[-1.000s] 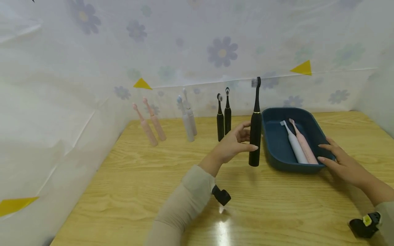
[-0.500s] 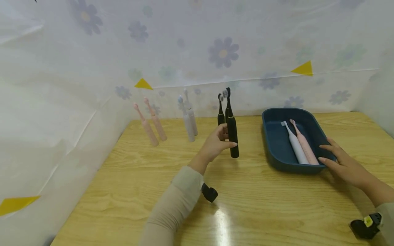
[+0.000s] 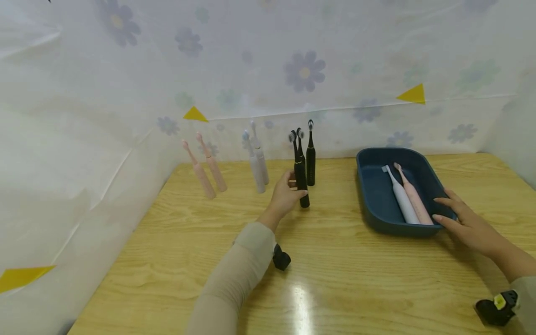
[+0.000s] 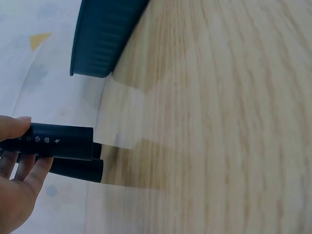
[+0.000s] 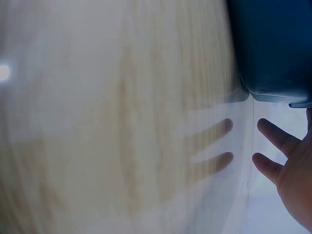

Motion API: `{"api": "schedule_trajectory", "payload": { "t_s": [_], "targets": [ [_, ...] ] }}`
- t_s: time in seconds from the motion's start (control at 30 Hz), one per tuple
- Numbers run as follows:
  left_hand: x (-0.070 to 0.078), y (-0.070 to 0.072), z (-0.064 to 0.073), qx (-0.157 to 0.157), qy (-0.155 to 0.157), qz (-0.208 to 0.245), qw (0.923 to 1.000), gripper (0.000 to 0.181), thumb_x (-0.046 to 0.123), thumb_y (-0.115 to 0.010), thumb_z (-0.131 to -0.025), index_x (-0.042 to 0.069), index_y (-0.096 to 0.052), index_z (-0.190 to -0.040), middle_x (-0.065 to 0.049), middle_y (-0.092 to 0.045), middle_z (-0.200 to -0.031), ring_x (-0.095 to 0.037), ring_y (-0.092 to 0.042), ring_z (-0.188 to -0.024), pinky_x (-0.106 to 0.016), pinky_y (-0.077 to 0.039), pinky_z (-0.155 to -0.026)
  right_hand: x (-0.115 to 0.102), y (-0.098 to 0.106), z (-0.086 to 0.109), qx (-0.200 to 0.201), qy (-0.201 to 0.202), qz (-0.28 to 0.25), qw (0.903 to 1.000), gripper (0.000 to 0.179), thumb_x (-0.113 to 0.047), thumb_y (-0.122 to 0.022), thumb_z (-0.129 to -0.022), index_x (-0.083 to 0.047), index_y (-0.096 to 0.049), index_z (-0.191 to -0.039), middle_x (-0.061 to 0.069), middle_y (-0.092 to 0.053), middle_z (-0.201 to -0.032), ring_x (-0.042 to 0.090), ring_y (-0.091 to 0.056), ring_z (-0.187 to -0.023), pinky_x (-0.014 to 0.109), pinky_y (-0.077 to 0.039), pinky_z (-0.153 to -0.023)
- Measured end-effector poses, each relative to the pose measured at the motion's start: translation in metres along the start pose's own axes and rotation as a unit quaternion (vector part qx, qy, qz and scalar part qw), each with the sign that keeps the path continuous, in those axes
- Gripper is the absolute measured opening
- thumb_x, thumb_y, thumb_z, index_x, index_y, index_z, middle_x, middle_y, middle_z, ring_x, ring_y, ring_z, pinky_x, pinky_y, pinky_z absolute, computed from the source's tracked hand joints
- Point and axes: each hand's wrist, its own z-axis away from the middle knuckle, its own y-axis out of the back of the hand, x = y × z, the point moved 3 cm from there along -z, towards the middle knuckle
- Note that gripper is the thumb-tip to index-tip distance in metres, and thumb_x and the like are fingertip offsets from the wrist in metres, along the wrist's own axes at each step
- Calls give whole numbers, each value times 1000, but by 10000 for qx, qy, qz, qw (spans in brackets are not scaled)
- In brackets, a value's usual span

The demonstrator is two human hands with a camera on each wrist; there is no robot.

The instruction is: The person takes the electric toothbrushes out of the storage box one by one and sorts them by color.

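Note:
Held upright in my left hand (image 3: 282, 197) is a black electric toothbrush (image 3: 300, 179), pinched between thumb and fingers. Its base appears slightly above the table in the left wrist view, where small white symbols show on the handle (image 4: 63, 140). Right behind it stand two more black electric toothbrushes, one partly hidden and the other (image 3: 311, 165) in plain sight. My right hand (image 3: 473, 228) rests on the near right rim of a dark blue bin (image 3: 377, 218). In the right wrist view two of its fingers (image 5: 278, 136) extend straight, apart from the bin.
Inside the bin lie a white electric toothbrush (image 3: 404, 202) and a pink one (image 3: 416, 200). Two white electric toothbrushes (image 3: 256, 172) stand left of the black ones. Farther left stand two pink ones (image 3: 203, 179). A flowered sheet (image 3: 251, 70) hangs behind the wooden table (image 3: 356, 279).
My left hand has carried the black toothbrush left from beside the bin to the front of the standing black pair, lowering it. The right hand stays on the rim.

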Motion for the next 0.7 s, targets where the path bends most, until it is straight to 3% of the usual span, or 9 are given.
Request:
{"api": "schedule_trajectory", "payload": {
  "t_s": [0.27,0.7],
  "targets": [
    [-8,-8,-7,153,-270,-409,9987,51,-5,-66,-71,5,-46,-117,-7,-51,-104,-20,-51,-94,-26,-46,-73,1,-1,0,19,33,-13,10000,49,-9,-41,-91,14,-19,-128,19,14,-139,40,12,-122,70,-8,-78],
    [-8,-19,-9,110,-707,-898,9934,38,-4,-65,-72,4,-50,-105,-5,-54,-95,-15,-53,-87,-22,-45,-71,-2,-1,0,19,52,-34,10000,50,-10,-41,-91,14,-19,-129,20,13,-139,38,13,-123,70,-7,-79]
  ]
}}
